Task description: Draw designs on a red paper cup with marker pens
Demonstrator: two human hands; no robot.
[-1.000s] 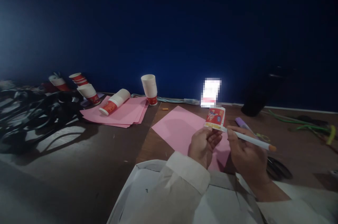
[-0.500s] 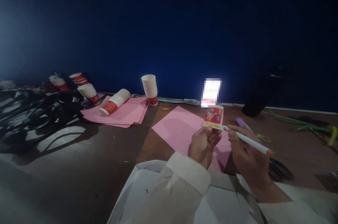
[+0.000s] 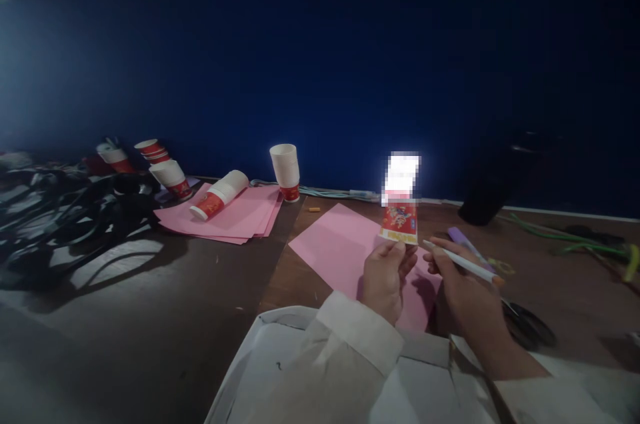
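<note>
Between thumb and fingers, my left hand pinches the lower edge of a small red printed card with a cartoon figure and a pale yellow strip. A white pen with an orange end lies in my right hand, its tip just right of the card and apart from it. Under both hands is a pink paper sheet. Beside my right wrist are black scissor handles, partly hidden by the hand.
A purple marker lies beyond my right hand. Paper cups and a pink paper stack are to the left, with tangled black cables. A white box is in front of me; a dark bottle stands at the back.
The card has moved slightly left and turned a little in my left hand. The pen tip, close against the card's corner before, is now a short gap away.
</note>
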